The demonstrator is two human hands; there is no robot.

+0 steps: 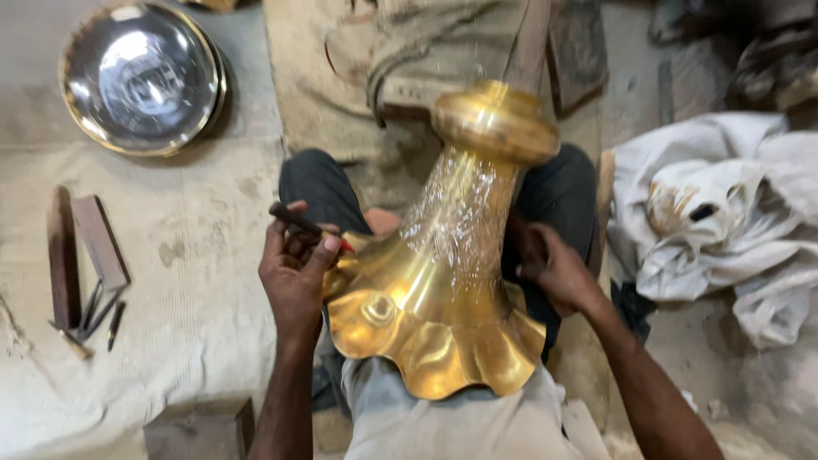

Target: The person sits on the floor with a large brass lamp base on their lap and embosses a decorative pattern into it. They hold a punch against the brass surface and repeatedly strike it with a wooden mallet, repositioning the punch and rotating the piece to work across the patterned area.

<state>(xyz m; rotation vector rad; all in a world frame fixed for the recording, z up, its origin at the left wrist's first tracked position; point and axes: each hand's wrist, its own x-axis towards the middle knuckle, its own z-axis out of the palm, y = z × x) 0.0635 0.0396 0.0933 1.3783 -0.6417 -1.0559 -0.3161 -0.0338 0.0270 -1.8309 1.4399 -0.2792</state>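
Observation:
A large shiny brass vessel [443, 281] with a fluted, wavy rim and a bulbous knob end lies across my lap, rim toward me. Its narrow neck shows fine scratched lines. My left hand [294, 277] grips a thin dark engraving tool [298, 221] with a red tip, held against the vessel's left side near the rim. My right hand [554, 268] rests against the vessel's right side, steadying it; its fingers are partly hidden behind the brass.
A round polished metal plate [141, 77] lies at the upper left on the cloth-covered floor [196, 298]. Wooden blocks and several small hand tools [85, 273] lie to the left. Crumpled white cloth [724, 213] is heaped on the right. A dark block [200, 430] sits by my left forearm.

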